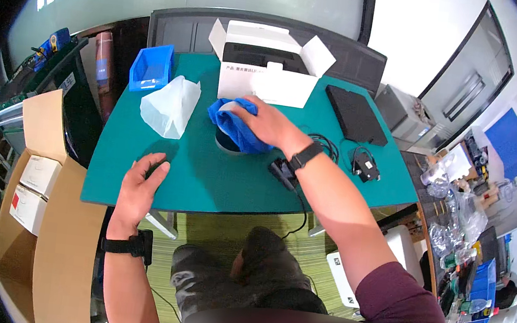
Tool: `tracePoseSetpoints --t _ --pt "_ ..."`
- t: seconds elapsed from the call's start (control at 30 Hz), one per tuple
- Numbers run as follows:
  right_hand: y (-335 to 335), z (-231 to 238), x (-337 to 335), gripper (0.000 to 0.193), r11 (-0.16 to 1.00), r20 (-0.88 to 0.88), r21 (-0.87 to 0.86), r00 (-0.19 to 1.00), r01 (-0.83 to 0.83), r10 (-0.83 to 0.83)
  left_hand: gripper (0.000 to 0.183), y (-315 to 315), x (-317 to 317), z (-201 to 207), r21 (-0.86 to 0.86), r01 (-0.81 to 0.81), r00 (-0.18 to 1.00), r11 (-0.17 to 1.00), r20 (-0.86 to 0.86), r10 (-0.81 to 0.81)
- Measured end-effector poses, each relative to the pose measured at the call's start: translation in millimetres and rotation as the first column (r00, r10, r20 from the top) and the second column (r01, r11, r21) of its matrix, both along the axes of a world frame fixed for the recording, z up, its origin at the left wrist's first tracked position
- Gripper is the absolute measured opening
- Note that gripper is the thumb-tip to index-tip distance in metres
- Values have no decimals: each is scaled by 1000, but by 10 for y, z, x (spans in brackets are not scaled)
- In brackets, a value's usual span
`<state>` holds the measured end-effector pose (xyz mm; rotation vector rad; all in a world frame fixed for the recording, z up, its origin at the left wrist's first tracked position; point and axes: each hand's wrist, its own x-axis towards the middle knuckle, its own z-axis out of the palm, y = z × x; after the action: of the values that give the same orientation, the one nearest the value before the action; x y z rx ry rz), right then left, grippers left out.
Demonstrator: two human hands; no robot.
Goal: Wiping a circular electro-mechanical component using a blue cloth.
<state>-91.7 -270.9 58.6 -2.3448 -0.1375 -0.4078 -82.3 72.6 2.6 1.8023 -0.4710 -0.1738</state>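
My right hand point(267, 124) grips a bunched blue cloth point(236, 130) near the middle of the green table. Beneath the cloth shows the lower part of a dark, rounded object point(225, 142); most of it is covered, so I cannot tell its kind. My left hand point(139, 186) hovers by the table's front left edge, fingers loosely curved and thumb apart, with nothing in it. Between the hands and the far side lies a crumpled white plastic bag point(172, 107). A black cable point(324, 145) with a small black adapter point(282, 174) sits beside my right wrist.
Along the far side are a blue bin point(152, 68) and an open white box point(267, 86) with black contents. A flat black case point(356, 115) and a black device point(365, 166) lie at right. A cardboard box point(65, 235) stands left of the green table point(204, 187).
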Motion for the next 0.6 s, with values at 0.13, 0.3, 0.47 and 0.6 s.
tracePoseSetpoints --t 0.13,0.3,0.47,0.6 --pt "97 -145 -209 56 994 98 -101 995 37 -27 42 -4 -72 59 114 -28 991 993 131 13" --pt "144 -265 -397 75 960 116 -257 990 107 -79 39 -63 -105 63 190 -67 975 979 221 24" --pt "279 -221 -271 78 841 360 -513 932 171 30 38 -81 -109 103 194 -58 975 979 222 14" --pt "513 2 -204 80 784 228 -596 973 176 -45 35 -91 -119 149 213 -41 977 976 215 -6"
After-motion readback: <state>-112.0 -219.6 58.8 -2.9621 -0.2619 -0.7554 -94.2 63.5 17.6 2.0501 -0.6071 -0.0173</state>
